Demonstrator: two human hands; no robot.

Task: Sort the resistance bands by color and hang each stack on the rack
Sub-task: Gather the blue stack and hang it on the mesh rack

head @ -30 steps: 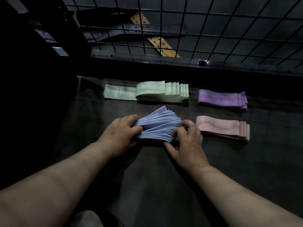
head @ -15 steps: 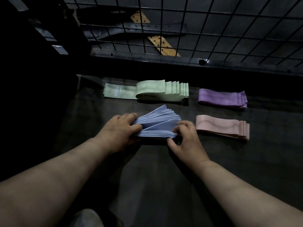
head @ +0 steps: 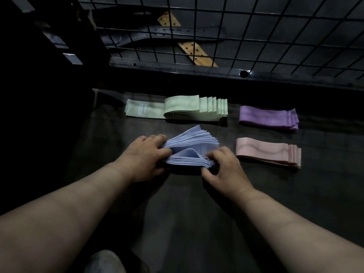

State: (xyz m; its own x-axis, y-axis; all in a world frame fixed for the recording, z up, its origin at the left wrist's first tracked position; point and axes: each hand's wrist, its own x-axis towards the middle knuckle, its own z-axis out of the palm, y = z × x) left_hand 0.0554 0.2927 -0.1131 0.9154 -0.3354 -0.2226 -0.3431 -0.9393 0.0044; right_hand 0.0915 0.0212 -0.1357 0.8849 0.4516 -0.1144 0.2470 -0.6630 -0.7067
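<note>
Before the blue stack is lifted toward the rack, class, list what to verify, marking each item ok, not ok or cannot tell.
1. The left hand grips the blue stack at its left end: ok.
2. The right hand pinches its right end: ok.
3. Blue bands squared up flat: not ok, they fan open.
4. The green stack, purple stack and pink stack lie apart, one colour each: ok.
5. Free hook on the wire rack: cannot tell.
</note>
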